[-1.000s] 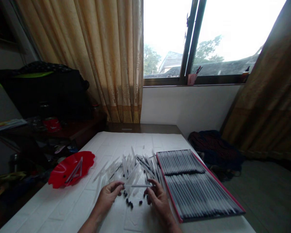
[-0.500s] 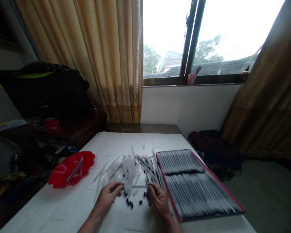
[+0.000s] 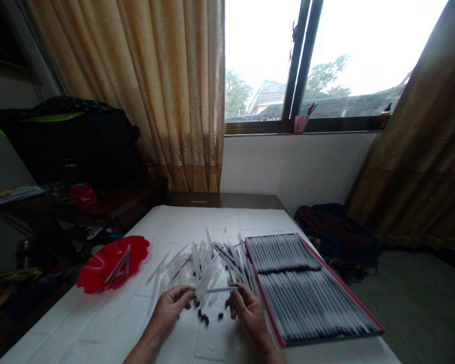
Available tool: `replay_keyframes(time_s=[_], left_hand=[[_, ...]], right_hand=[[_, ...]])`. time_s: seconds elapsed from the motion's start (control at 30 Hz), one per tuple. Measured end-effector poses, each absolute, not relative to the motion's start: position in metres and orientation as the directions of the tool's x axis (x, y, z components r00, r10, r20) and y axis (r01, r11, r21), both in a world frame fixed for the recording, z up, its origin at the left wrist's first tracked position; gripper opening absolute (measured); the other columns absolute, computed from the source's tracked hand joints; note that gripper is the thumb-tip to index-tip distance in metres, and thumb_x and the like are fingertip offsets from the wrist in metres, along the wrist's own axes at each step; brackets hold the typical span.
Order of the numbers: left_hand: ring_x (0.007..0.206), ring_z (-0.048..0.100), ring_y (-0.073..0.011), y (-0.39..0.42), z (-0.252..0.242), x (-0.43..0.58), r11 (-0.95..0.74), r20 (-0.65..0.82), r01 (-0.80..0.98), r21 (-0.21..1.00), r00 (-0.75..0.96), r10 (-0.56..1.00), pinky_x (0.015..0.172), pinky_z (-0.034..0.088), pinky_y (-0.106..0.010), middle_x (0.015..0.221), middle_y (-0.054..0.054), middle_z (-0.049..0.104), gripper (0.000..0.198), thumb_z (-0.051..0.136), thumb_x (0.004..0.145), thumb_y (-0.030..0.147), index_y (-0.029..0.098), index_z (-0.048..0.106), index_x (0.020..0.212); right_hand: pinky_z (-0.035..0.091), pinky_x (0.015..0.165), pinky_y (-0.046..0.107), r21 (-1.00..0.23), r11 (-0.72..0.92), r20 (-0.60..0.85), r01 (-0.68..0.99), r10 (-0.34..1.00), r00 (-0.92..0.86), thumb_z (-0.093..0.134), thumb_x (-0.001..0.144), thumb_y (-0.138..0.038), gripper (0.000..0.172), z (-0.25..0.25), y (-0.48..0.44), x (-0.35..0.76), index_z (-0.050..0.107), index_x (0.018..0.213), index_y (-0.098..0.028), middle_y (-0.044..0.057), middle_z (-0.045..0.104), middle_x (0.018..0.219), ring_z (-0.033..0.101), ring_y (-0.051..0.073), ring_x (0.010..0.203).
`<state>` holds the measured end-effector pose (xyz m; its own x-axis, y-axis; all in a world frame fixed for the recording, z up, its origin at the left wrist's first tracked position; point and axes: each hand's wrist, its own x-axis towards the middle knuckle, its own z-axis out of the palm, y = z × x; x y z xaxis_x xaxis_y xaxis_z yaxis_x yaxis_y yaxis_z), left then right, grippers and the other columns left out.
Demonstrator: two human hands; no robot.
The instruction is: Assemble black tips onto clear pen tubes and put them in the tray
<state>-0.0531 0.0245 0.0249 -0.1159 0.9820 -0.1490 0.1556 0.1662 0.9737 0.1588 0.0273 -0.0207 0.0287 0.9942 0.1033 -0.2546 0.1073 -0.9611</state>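
Low over the front of the table, my left hand (image 3: 174,305) pinches the left end of a thin clear-and-grey pen (image 3: 219,290). The fingers of my right hand (image 3: 247,306) close on its other end, so it lies nearly level between them. Fingertips hide both ends. Several small black caps (image 3: 203,317) lie on the table below and between my hands. Just beyond is a loose heap of clear plastic tubes (image 3: 202,260), with dark thin refills (image 3: 231,257) at its right side. Beside my right hand is a pink-edged tray (image 3: 266,299) filled with two rows of pens (image 3: 311,298).
A red scalloped dish (image 3: 94,263) holding a few clear tubes stands at the left on the white-covered table (image 3: 87,323). Behind it is a dark cabinet with a red can (image 3: 82,194). Dark cloth (image 3: 337,235) is piled past the table's right edge.
The right end of the pen is slightly higher, along with the fingertips of my right hand. My left hand keeps its pinch almost in place.
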Motion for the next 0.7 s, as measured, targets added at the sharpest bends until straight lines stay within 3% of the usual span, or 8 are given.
replay_keyframes(time_s=[0.1,0.33,0.53,0.7], left_hand=[[0.054,0.056,-0.0138,0.025,0.025,-0.053,0.164,-0.148,0.142,0.976,-0.117,0.982,0.044,0.031,-0.020,0.065,-0.003,0.070,0.045,0.069,0.054,0.053,0.017,0.071,0.081],[0.054,0.056,-0.0139,0.025,0.025,-0.048,0.158,-0.143,0.163,0.974,-0.097,0.985,0.041,0.028,-0.020,0.061,-0.002,0.068,0.044,0.069,0.053,0.053,0.016,0.071,0.077],[0.054,0.058,-0.0147,0.028,0.030,-0.044,0.180,-0.164,0.158,0.971,-0.105,0.981,0.040,0.028,-0.019,0.067,-0.005,0.071,0.048,0.068,0.051,0.055,0.016,0.071,0.080],[0.052,0.056,-0.0138,0.028,0.024,-0.042,0.181,-0.172,0.108,0.978,-0.089,0.981,0.039,0.026,-0.019,0.064,-0.005,0.071,0.045,0.071,0.050,0.052,0.016,0.071,0.077]], right_hand=[[0.040,0.042,0.020,-0.948,0.091,0.087,-0.305,0.996,0.029,0.069,0.067,-0.050,0.044,-0.018,0.028,0.158,0.059,0.093,-0.017,0.002,0.066,0.065,0.054,0.010,0.044],[0.034,0.037,0.017,-0.960,0.072,0.057,-0.270,0.996,0.062,0.062,0.072,-0.055,0.041,-0.017,0.028,0.159,0.054,0.064,-0.016,-0.002,0.057,0.048,0.046,0.007,0.037],[0.039,0.042,0.020,-0.919,0.051,0.041,-0.390,0.999,0.033,0.071,0.064,-0.051,0.047,-0.021,0.030,0.158,0.059,0.094,-0.016,0.002,0.065,0.068,0.054,0.010,0.044],[0.036,0.040,0.019,-0.913,0.042,0.024,-0.406,0.999,0.049,0.069,0.065,-0.054,0.041,-0.018,0.031,0.160,0.059,0.077,-0.016,-0.001,0.061,0.056,0.050,0.008,0.041]])
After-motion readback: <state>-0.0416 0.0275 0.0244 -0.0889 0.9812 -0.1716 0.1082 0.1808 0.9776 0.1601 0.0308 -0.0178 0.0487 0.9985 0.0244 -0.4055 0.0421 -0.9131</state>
